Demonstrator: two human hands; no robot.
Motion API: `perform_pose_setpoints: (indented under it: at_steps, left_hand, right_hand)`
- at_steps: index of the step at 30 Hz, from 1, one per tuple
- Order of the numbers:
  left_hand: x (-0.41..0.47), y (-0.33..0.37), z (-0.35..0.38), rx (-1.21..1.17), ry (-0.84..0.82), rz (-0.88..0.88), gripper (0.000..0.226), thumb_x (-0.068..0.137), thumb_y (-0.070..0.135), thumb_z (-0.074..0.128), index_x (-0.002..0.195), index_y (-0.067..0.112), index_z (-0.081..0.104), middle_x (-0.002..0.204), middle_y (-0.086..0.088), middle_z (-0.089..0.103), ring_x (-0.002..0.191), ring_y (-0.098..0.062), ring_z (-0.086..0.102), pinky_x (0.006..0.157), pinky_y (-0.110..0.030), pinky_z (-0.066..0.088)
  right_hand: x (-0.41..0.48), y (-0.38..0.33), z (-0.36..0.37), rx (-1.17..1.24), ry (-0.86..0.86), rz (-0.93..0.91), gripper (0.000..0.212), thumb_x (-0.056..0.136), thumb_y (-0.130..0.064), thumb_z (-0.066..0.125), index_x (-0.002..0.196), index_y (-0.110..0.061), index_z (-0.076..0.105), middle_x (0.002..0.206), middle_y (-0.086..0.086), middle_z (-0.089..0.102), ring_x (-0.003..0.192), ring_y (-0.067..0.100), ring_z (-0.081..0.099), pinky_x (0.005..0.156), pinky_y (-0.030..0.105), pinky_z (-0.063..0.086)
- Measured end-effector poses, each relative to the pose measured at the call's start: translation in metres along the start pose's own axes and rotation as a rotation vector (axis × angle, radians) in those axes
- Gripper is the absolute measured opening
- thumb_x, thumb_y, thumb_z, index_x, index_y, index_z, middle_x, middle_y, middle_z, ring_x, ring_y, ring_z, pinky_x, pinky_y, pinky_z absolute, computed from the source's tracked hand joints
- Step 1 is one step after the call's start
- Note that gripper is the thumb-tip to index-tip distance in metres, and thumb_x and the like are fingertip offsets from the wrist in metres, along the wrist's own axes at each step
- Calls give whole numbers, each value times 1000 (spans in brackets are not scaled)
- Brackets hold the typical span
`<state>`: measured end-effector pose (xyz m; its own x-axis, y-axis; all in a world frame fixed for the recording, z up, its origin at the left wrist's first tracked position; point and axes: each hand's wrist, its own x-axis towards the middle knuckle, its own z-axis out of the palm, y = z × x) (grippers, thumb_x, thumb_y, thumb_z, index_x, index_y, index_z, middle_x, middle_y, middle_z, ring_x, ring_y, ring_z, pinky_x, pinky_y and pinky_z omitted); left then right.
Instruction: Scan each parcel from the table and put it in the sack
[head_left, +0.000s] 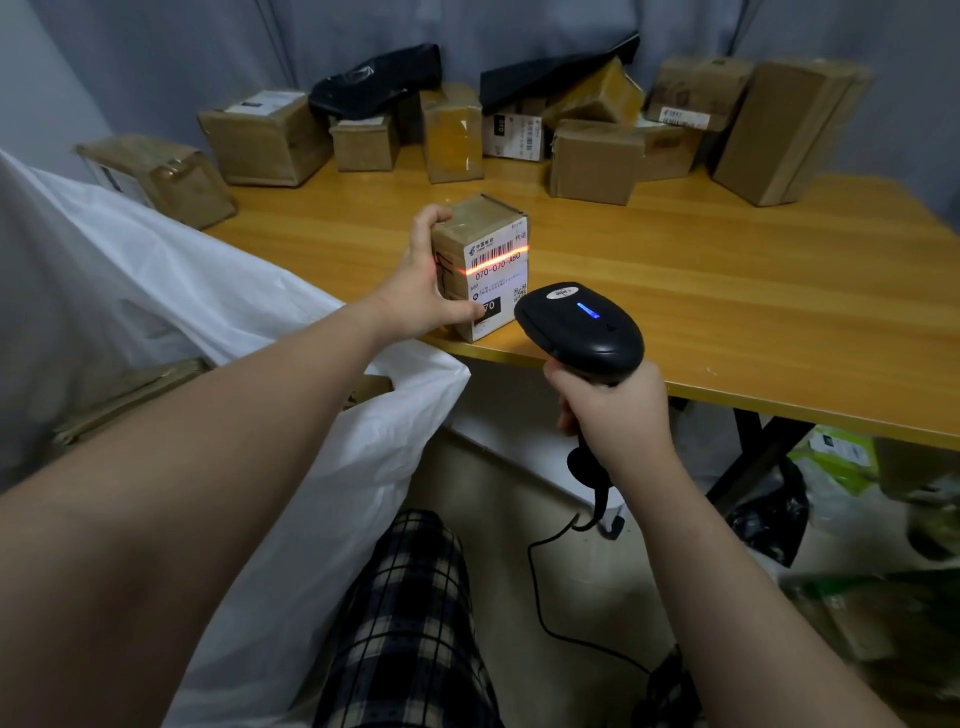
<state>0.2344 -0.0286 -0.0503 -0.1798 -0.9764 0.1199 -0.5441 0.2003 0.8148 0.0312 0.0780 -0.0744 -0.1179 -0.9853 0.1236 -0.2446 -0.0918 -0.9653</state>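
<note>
Two hands work at the near left corner of a yellow wooden desk (727, 291). The left hand (423, 278) grips a small taped parcel (457, 244) standing upright there, and the right hand (618, 415) is clamped round a black scanner (582, 327) — its red line (498, 255) crosses the barcode. A white sack (218, 291) hangs beside the desk's left edge; cartons (592, 161) and black mailers (374, 78) line the far edge against a grey curtain (156, 52).

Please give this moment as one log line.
step: scan | left hand: holds parcel on table | right hand: grips scanner | beam: on barcode
</note>
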Motion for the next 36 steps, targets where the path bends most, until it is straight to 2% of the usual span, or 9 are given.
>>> perform_pose_setpoints:
  at_steps: [6,10,15,19,21,23,27,32,36]
  left_hand:
    - [-18,12,-37,1,57,1,107,49,48,81,130,55,11,144,-8,37,130,-24,43,106,-49,43]
    - [-46,14,-103,31,190,10,121,54,49,81,140,53,-3,151,-3,31,139,-18,33,113,-47,34]
    - [-102,0,-175,199,276,-56,124,53,52,83,146,38,1,144,-5,40,129,-18,47,105,-44,43]
    - [-134,-20,-195,328,186,-191,108,69,29,86,146,22,11,129,-5,48,113,-19,55,93,-35,50]
    - [-143,-29,-195,404,115,-272,105,69,35,84,146,22,13,126,-5,49,111,-21,55,89,-34,51]
    - [-145,-36,-194,482,86,-324,102,71,49,79,147,23,15,131,-11,48,117,-23,52,96,-35,46]
    - [-126,-36,-193,558,188,-288,87,79,57,68,147,23,25,144,-14,40,128,-28,46,102,-40,42]
    - [-68,-44,-203,663,320,-257,67,89,48,61,143,15,37,142,-15,40,125,-33,46,102,-40,38]
    - [2,-71,-221,797,347,-332,64,91,47,57,142,13,37,141,-18,37,129,-37,38,106,-45,35]
  right_hand:
    - [15,-28,26,-48,-78,-84,11,79,-17,72,78,-12,63,50,-7,56,49,10,55,48,20,44]
    - [23,-60,57,-37,-136,-174,12,77,-16,71,72,-11,62,42,-7,55,42,7,54,48,20,43]
    - [20,-83,110,-96,-249,-220,10,74,-16,72,75,-13,63,48,-6,55,53,16,61,54,28,47]
    - [14,-89,139,-65,-232,-226,13,72,-18,72,79,-18,62,59,-6,57,66,23,65,58,30,49]
    - [12,-90,147,-72,-225,-227,13,72,-18,71,78,-19,60,58,-5,57,67,27,66,58,32,48]
    - [11,-88,150,-98,-229,-225,12,72,-17,70,78,-20,59,58,-3,57,67,29,67,59,36,51]
    - [16,-85,148,-100,-231,-197,9,73,-17,71,77,-17,62,61,0,61,68,29,66,66,44,56]
    - [53,-97,146,-43,-249,-129,13,79,-13,72,74,-8,61,54,5,58,46,15,57,51,29,46]
    - [110,-115,167,41,-283,-50,14,81,-13,71,81,-2,62,61,11,59,45,19,56,50,30,46]
